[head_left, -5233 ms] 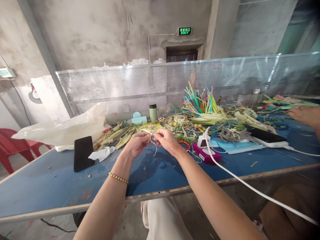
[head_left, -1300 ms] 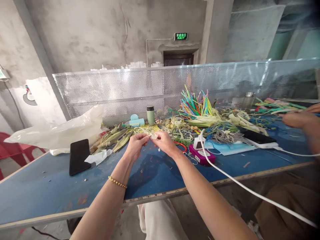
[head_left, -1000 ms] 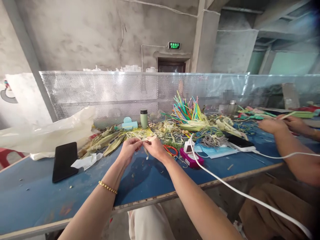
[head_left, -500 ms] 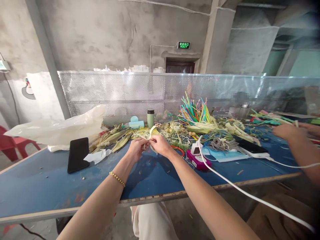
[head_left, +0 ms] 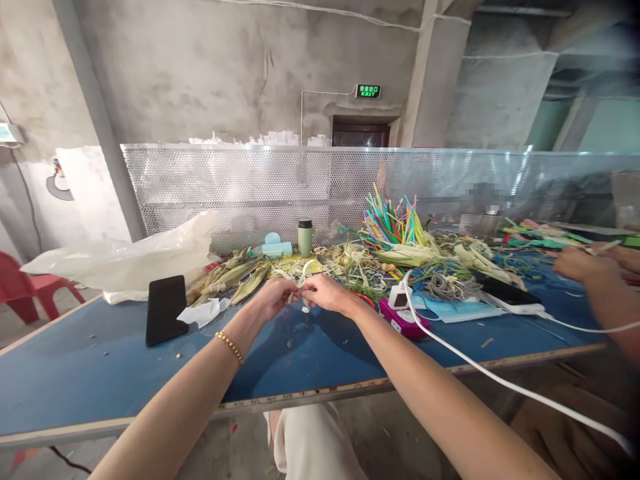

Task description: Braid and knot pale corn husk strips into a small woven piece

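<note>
My left hand (head_left: 275, 297) and my right hand (head_left: 325, 292) meet above the near middle of the blue table, fingertips pinched close together. Both are closed on a pale corn husk strip (head_left: 305, 305), whose short end hangs between them; most of it is hidden by the fingers. Just behind lies a heap of husk scraps (head_left: 345, 259). Dried corn husks (head_left: 235, 283) lie to the left of my left hand. A gold bead bracelet (head_left: 230, 348) is on my left wrist.
A black phone (head_left: 166, 310), white paper (head_left: 203, 312) and plastic bag (head_left: 135, 257) lie left. Behind stands a green bottle (head_left: 305, 239). To the right are coloured stems (head_left: 393, 220), a purple box (head_left: 400, 320), a white cable (head_left: 480, 377) and another person's hand (head_left: 585, 265).
My hands have drawn closer together around the strip. The loop that stood up above the fingers is now lower, and an end hangs below. The view has shifted slightly left.
</note>
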Available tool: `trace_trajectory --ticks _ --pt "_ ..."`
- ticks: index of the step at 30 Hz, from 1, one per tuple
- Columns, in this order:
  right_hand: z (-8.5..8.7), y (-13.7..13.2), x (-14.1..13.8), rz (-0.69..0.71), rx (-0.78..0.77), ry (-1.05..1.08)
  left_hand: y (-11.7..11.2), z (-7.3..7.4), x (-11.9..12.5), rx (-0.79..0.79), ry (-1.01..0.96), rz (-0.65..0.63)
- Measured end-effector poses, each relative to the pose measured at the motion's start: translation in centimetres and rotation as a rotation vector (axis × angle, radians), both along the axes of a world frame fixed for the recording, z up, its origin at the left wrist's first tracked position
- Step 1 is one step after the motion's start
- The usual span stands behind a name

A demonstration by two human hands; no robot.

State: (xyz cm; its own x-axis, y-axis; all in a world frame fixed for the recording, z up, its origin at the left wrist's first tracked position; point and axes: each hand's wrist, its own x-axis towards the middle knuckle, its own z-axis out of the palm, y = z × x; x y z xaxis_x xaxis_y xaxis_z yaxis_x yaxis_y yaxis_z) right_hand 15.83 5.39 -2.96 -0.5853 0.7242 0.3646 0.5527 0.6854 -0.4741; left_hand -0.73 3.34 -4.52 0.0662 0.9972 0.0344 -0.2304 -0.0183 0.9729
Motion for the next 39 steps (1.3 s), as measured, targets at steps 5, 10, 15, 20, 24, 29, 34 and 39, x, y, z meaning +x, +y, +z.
trace_trajectory --ticks 5,10,15,20,24,29,34,39 --pt "1.8 1.3 0.0 -0.065 -0.080 0.049 -0.7 -0.9 0.3 -0.125 -0.134 0.001" --pt "2.0 2.8 -1.1 -0.261 0.135 0.538 -1.0 -1.4 0.1 -0.034 -0.188 -0.028" --pt "-0.2 4.2 -0.9 -0.390 0.079 0.767 -0.1 -1.4 -1.1 0.003 -0.184 -0.048" --pt "-0.6 3.7 -1.1 -0.252 0.015 0.673 0.5 -1.5 -1.4 0.025 -0.184 -0.081" --pt "-0.6 2.9 -1.5 -0.199 0.044 0.562 0.3 -1.8 -1.2 0.058 -0.172 -0.071" --pt "-0.4 2.6 -1.2 -0.182 0.135 0.554 0.3 -1.7 -1.3 0.033 -0.182 -0.026" --pt "-0.1 1.9 -1.4 -0.007 0.141 0.453 0.4 -1.3 -1.6 -0.009 -0.197 -0.050" --pt "0.2 0.9 -1.6 0.086 -0.012 0.452 0.1 -1.1 -1.5 0.026 -0.158 -0.093"
